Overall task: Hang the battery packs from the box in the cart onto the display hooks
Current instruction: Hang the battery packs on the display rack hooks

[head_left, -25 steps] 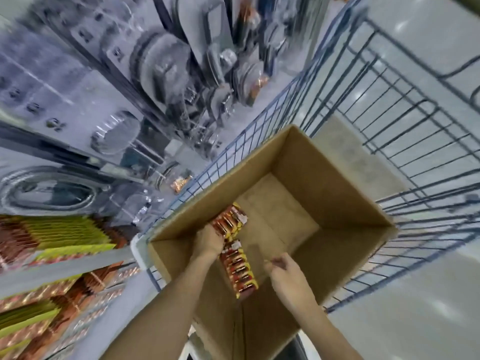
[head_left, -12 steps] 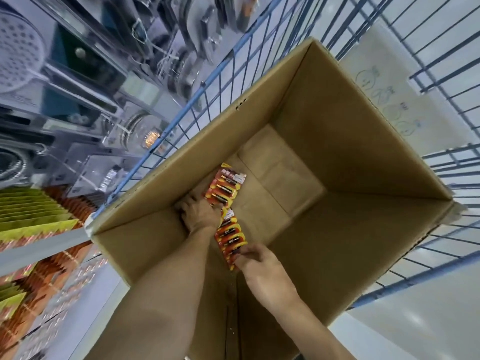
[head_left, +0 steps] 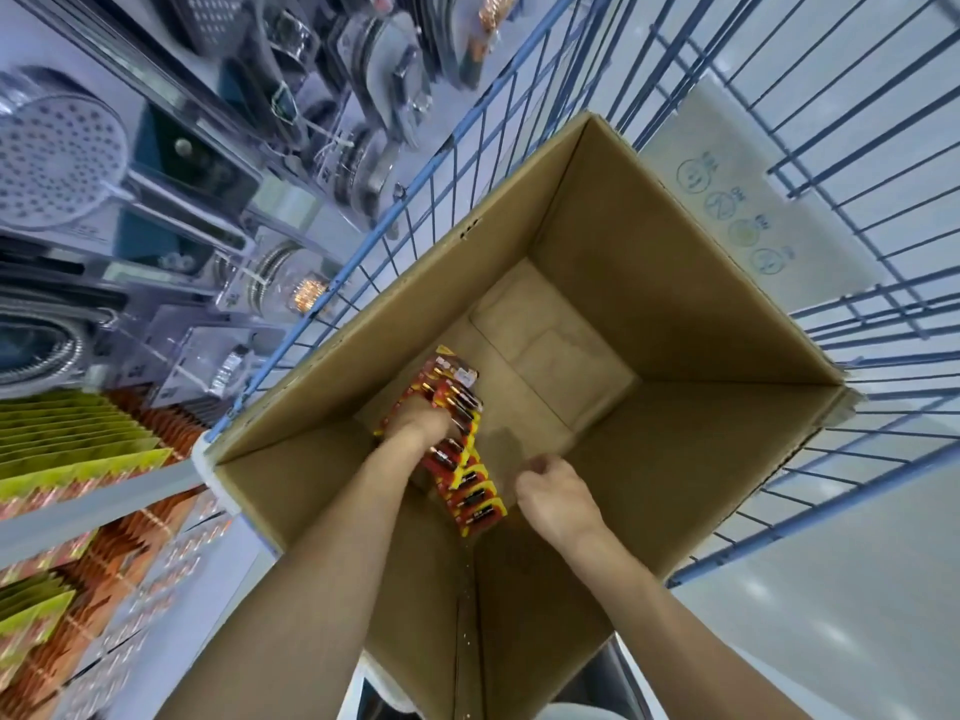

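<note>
Right hand (head_left: pixel 556 498) withdrawn, left hand (head_left: pixel 423 423) gripping packs (head_left: pixel 470 491)

Counts:
- cardboard box (head_left: pixel 675 314): 1
- blue wire cart (head_left: pixel 519 59): 1
- hands in the box: 2, left hand (head_left: pixel 423 420) and right hand (head_left: pixel 558 493)
- battery packs (head_left: pixel 470 491): 1 overlapped row. More than five card edges show, but they merge and part of the row sits under the left hand, so no exact count
- printed sheet (head_left: pixel 810 241) on the cart floor: 1, with 4 round icons (head_left: pixel 719 205)
- big round shower head (head_left: pixel 57 158) on the shelving: 1
</note>
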